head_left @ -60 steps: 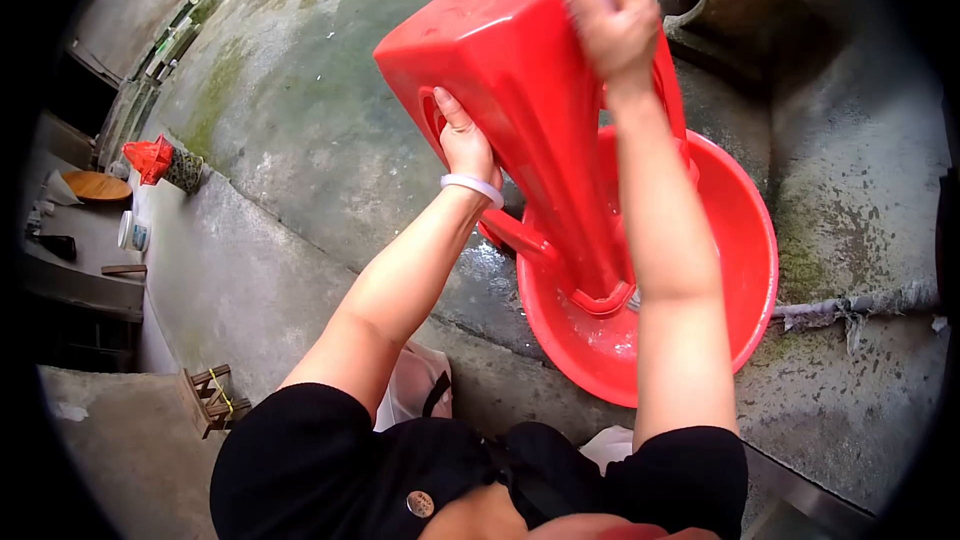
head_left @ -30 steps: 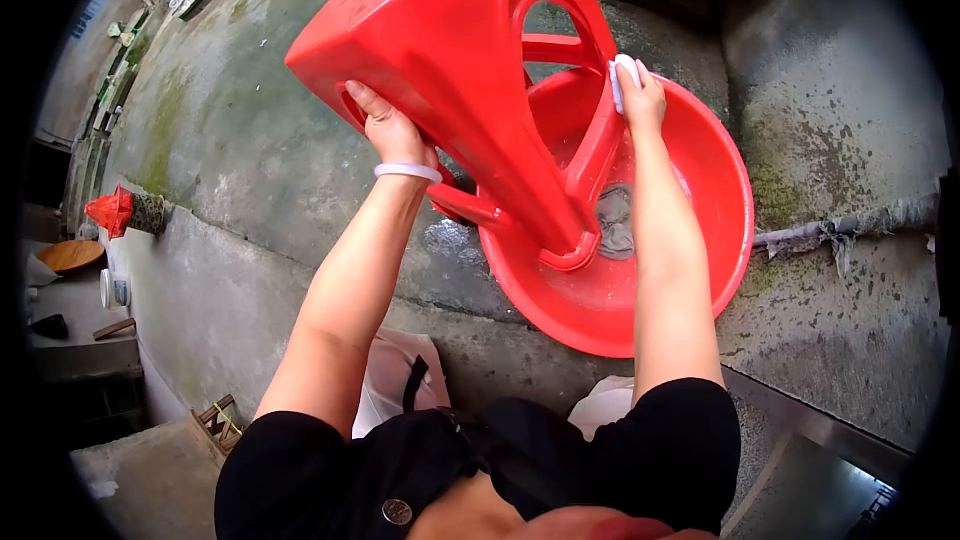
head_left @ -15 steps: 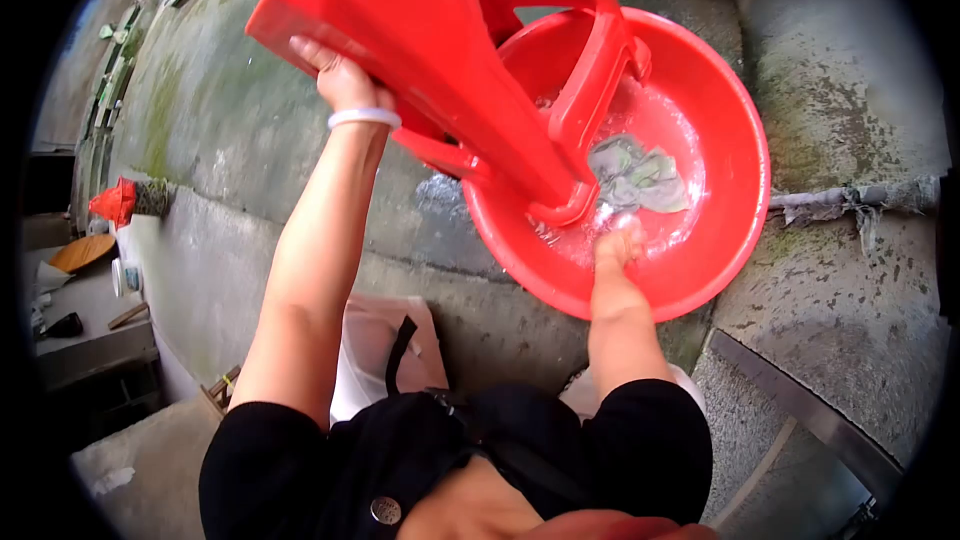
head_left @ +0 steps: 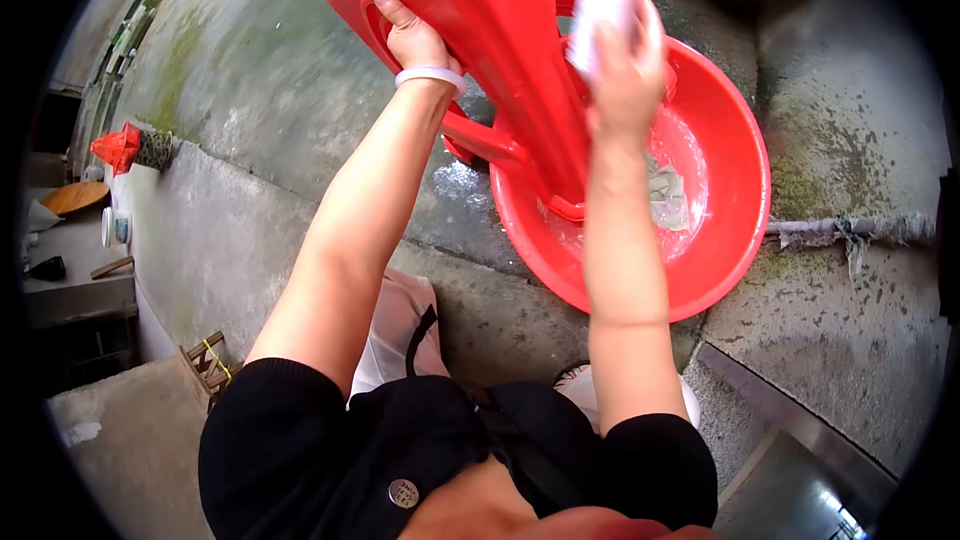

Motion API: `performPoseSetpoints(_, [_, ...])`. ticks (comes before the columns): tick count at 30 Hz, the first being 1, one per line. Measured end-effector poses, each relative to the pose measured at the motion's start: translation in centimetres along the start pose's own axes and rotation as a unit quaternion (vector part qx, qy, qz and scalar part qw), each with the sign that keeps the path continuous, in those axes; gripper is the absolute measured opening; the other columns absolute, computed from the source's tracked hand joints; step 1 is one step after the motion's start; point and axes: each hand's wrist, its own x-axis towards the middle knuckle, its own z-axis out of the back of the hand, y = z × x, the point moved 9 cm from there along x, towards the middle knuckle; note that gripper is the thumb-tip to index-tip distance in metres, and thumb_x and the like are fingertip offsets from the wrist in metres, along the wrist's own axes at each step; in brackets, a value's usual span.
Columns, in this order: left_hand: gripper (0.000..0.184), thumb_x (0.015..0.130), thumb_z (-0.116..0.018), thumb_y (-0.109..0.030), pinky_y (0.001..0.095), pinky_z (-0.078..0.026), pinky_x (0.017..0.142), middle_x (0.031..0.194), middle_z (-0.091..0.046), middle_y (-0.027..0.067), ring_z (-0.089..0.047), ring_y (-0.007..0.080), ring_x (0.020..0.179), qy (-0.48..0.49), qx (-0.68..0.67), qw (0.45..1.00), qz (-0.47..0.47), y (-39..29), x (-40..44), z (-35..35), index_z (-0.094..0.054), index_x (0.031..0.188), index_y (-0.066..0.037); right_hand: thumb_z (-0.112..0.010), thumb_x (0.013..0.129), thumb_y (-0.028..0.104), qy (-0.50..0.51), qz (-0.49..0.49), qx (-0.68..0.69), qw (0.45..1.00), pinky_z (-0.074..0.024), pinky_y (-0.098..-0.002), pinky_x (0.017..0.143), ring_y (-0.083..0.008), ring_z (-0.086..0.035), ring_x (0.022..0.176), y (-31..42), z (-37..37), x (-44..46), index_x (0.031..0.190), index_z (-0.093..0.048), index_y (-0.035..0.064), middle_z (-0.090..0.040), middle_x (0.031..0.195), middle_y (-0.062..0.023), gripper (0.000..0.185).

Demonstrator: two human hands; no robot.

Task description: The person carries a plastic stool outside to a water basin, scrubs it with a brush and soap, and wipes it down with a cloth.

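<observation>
A red plastic chair (head_left: 490, 50) is tilted over a round red basin (head_left: 735, 230), its lower end down inside the basin. My left hand (head_left: 412, 40), with a pale bangle at the wrist, is closed on the chair's edge at the upper left. My right hand (head_left: 632, 90) is raised in front of the chair's right side, closed on a whitish block-like thing (head_left: 603, 20); motion blur hides its kind. In the basin, a greyish-green cloth (head_left: 668, 198) lies in shallow water, partly hidden by my right forearm.
Wet concrete floor (head_left: 270, 70) spreads to the left. A cloth-wrapped pipe (head_left: 850, 230) runs to the basin's right. At far left are a red bag (head_left: 118, 147), a round wooden board (head_left: 75, 198) and a white tub (head_left: 115, 228). A small wooden stool (head_left: 208, 370) stands lower left.
My right hand has come up out of the basin with the whitish thing and is now at the chair's right side. My left hand and the chair have shifted to the right.
</observation>
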Motion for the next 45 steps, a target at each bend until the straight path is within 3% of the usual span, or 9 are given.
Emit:
performPoseSetpoints(2, [0.074,0.084,-0.044,-0.067,0.0415,-0.043,0.098,0.121,-0.056,0.0054,-0.053,0.0247,0.109,0.019,-0.006,1.0,-0.006,0.3,0.6,-0.1,-0.046,0.124,-0.005,-0.066,0.08,0.016,0.032,0.189,-0.22,0.957,-0.0477,-0.0363,0.086,-0.026,-0.059,0.101,4.3,-7.0,1.0,0.114,-0.056,-0.0027,-0.062,0.109,-0.0151,0.04])
performPoseSetpoints(3, [0.074,0.084,-0.044,-0.067,0.0414,-0.043,0.098,0.121,-0.056,0.0054,-0.053,0.0248,0.109,0.024,-0.007,1.0,-0.009,0.5,0.8,0.1,-0.046,0.125,-0.005,-0.065,0.082,0.014,0.008,0.438,-0.345,0.83,-0.044,-0.0325,0.088,-0.0197,-0.056,0.099,6.6,-10.9,0.1,0.117,-0.056,0.0016,-0.059,0.11,-0.0079,0.038])
performPoseSetpoints(6, [0.074,0.084,-0.043,-0.067,0.0407,-0.043,0.098,0.121,-0.056,0.0053,-0.053,0.0246,0.109,-0.008,0.018,1.0,0.009,-0.1,-0.3,0.0,-0.047,0.124,-0.005,-0.067,0.079,0.017,0.04,0.265,-0.349,0.898,-0.0477,-0.0376,0.085,-0.0314,-0.06,0.098,1.7,-7.9,1.2,0.108,-0.059,-0.0024,-0.063,0.105,-0.0183,0.036])
performPoseSetpoints(12, [0.072,0.084,-0.043,-0.067,0.0395,-0.044,0.096,0.12,-0.056,0.0044,-0.053,0.0234,0.108,-0.001,-0.012,1.0,0.01,0.3,-0.2,0.1,-0.048,0.122,-0.006,-0.069,0.075,0.018,0.035,0.198,-0.557,0.806,-0.0368,-0.0412,0.094,-0.0304,-0.053,0.113,-3.5,7.4,-10.5,0.116,-0.058,-0.0003,-0.059,0.118,-0.0161,0.046])
performPoseSetpoints(21, [0.075,0.087,-0.039,-0.066,0.0352,-0.046,0.089,0.111,-0.06,0.0085,-0.057,0.0224,0.098,0.005,-0.009,1.0,-0.001,-0.2,-0.3,0.2,-0.052,0.114,0.002,-0.069,0.078,0.021,0.017,0.444,-0.391,0.806,-0.0375,-0.0396,0.088,-0.0284,-0.055,0.107,2.6,-6.8,-0.2,0.107,-0.062,0.0025,-0.061,0.11,-0.0131,0.035])
performPoseSetpoints(28, [0.078,0.084,-0.041,-0.07,0.0317,-0.049,0.08,0.095,-0.064,0.0072,-0.061,0.0189,0.085,-0.007,-0.022,0.998,-0.055,-0.2,-0.1,0.7,-0.06,0.1,0.003,-0.07,0.076,0.011,0.019,0.266,-0.442,0.857,-0.039,-0.0407,0.092,-0.0343,-0.056,0.106,-2.9,5.3,-9.0,0.111,-0.06,-0.0024,-0.059,0.116,-0.021,0.039])
performPoseSetpoints(32, [0.071,0.085,-0.044,-0.066,0.04,-0.043,0.097,0.121,-0.057,0.0063,-0.054,0.0252,0.109,0.036,-0.042,0.998,0.011,0.6,-0.5,1.0,-0.049,0.121,-0.005,-0.069,0.079,0.016,0.029,0.413,-0.38,0.827,-0.0391,-0.0392,0.088,-0.0317,-0.056,0.105,2.4,-4.6,-3.8,0.108,-0.061,-0.0002,-0.06,0.114,-0.018,0.034])
performPoseSetpoints(38, [0.076,0.082,-0.046,-0.068,0.0415,-0.042,0.099,0.124,-0.054,0.0061,-0.052,0.0256,0.112,0.052,-0.024,0.998,-0.022,-0.3,-0.6,0.6,-0.046,0.124,-0.004,-0.068,0.081,0.025,-0.047,0.229,-0.354,0.906,-0.041,-0.0376,0.088,-0.0289,-0.06,0.1,-3.4,4.3,2.3,0.107,-0.065,0.001,-0.065,0.106,-0.0147,0.036])
performPoseSetpoints(45, [0.081,0.081,-0.045,-0.07,0.0395,-0.042,0.098,0.124,-0.054,0.0079,-0.051,0.0248,0.112,0.06,-0.028,0.998,-0.024,0.1,-1.5,1.1,-0.046,0.123,-0.001,-0.07,0.076,0.031,0.221,0.206,-0.611,0.732,-0.047,-0.0413,0.083,-0.0332,-0.052,0.097,-6.1,7.7,-1.4,0.107,-0.068,0.0231,-0.06,0.112,-0.0092,0.032])
